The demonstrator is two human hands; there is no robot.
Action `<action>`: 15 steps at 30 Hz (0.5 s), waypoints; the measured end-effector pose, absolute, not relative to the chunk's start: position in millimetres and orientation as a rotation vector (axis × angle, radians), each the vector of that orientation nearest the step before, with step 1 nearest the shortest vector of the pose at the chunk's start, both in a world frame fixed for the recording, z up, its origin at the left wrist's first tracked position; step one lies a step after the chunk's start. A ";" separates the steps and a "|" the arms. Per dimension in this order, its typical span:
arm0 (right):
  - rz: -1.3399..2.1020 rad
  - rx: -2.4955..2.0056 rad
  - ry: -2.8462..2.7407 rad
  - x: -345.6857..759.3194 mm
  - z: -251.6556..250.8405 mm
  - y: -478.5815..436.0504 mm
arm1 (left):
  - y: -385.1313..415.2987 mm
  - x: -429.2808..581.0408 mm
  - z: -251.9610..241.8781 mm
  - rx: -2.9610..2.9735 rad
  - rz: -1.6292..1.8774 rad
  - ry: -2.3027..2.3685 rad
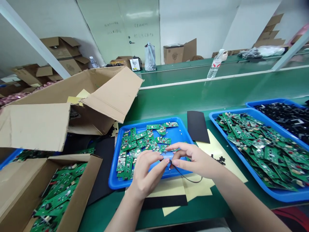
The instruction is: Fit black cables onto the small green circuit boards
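My left hand (147, 172) and my right hand (190, 159) meet over the near edge of a blue tray (112, 174). Between their fingertips is a small black piece (171, 162), mostly covered by the fingers. A thin black cord (190, 179) loops down from it below my right hand. Both hands are closed in a pinch. Green circuit boards (130, 145) lie scattered in the tray behind them. Yellow paper sheets (200, 188) and a black strip (166, 201) lie on the table beneath. Small black parts (220, 159) rest on yellow paper to the right.
On the right, a blue tray (272, 192) is heaped with circuit boards; another (249, 104) holds black parts. At left stand a cardboard box (93, 167) of boards and a large open carton (108, 93). A water bottle (214, 66) stands on the ledge behind. A black sheet (198, 126) lies between trays.
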State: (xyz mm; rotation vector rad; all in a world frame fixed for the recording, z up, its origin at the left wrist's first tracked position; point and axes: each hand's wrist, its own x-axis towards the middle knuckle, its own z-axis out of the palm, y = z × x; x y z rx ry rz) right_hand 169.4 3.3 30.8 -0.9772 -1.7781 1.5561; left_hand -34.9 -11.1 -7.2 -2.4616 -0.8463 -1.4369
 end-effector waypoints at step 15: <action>1.166 -1.153 -1.829 159.9 31.1 -6.7 | -6.8 -35.6 1.5 -2.419 -1.410 -0.848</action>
